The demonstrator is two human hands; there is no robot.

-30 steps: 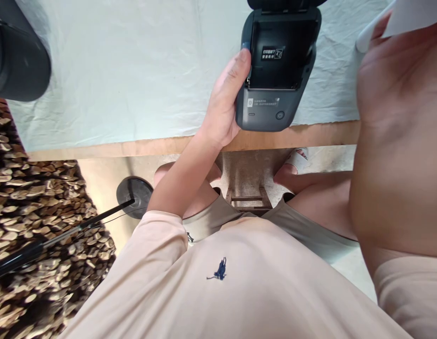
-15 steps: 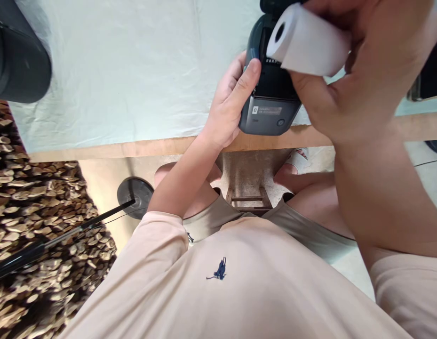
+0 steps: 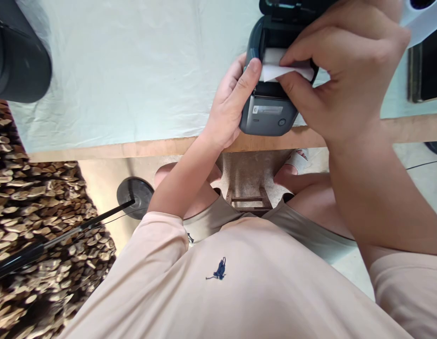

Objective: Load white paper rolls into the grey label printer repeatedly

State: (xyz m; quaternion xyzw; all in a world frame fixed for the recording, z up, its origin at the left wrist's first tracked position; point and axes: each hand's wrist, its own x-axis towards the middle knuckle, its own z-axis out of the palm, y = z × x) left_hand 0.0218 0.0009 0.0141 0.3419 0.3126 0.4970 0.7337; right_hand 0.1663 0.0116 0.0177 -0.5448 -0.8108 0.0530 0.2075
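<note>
A dark grey portable receipt printer (image 3: 269, 120) is held at the table's front edge, its black lid (image 3: 296, 8) swung up at the far side. My left hand (image 3: 230, 101) grips it from the left, thumb on the rim of the bay. Inside the bay lies a white paper roll (image 3: 273, 55), mostly covered by fingers. My right hand (image 3: 345, 70) pinches the loose end of that paper between thumb and forefinger, just above the bay. A small label and a round power button show on the printer's front face.
A pale plastic sheet covers the table (image 3: 133, 70), with a bare wooden front edge. A black cylindrical object (image 3: 20, 56) stands at the far left. To the right are a dark phone-like device (image 3: 428, 70) and a white object with a dark hole (image 3: 425, 19). Below are a round-based stand (image 3: 133, 197) and stacked firewood (image 3: 45, 212).
The paper roll has gone from my right hand above the printer down into its bay. That hand has shifted its grip to the paper's loose end. My left hand stays put.
</note>
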